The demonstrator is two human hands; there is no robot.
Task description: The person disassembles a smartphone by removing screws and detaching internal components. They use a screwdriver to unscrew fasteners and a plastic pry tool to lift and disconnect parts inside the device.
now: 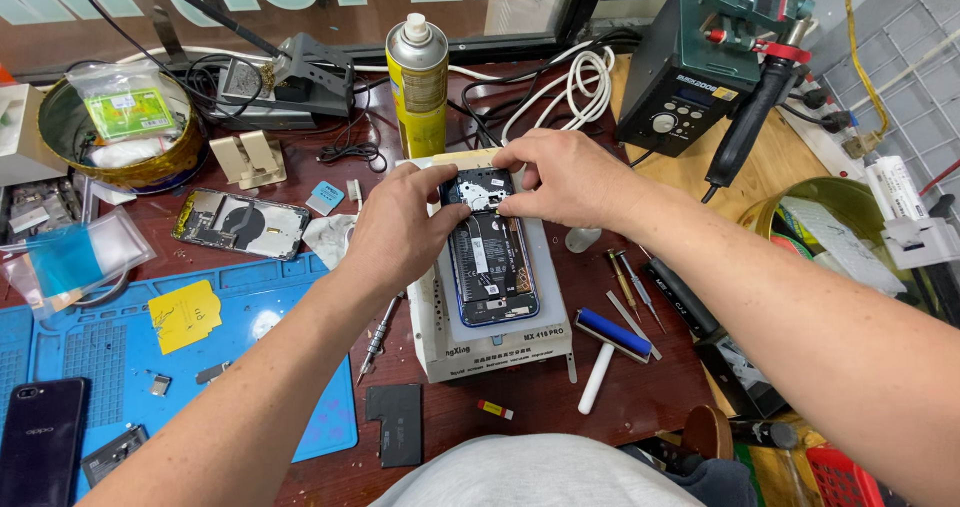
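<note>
Head view: an opened phone (pixel 489 259) lies back-up on a white heating block (pixel 495 342), its long axis running straight away from the person, top end farthest. Both hands meet at that far end. The left hand (pixel 400 232) comes in from the phone's left edge, thumb and forefinger drawn narrow and resting on the upper left corner; whether they pinch a part there I cannot tell. The right hand (pixel 565 175) reaches over from the right and sits a little farther out, its fingertips closed on a small pale piece (pixel 488 199) by the round camera area. So the work spot lies directly under and between the two sets of fingertips, with the rest of the phone stretching back toward the wrists.

The phone has no rear cover: dark battery with a white label in the middle, black board parts above, a blue rim all round.

Just right of the right forearm lie a blue-headed roller (pixel 607 342) and thin screwdrivers (pixel 632 285). Beyond the fingertips stands a yellow spray can (pixel 418 85).
</note>
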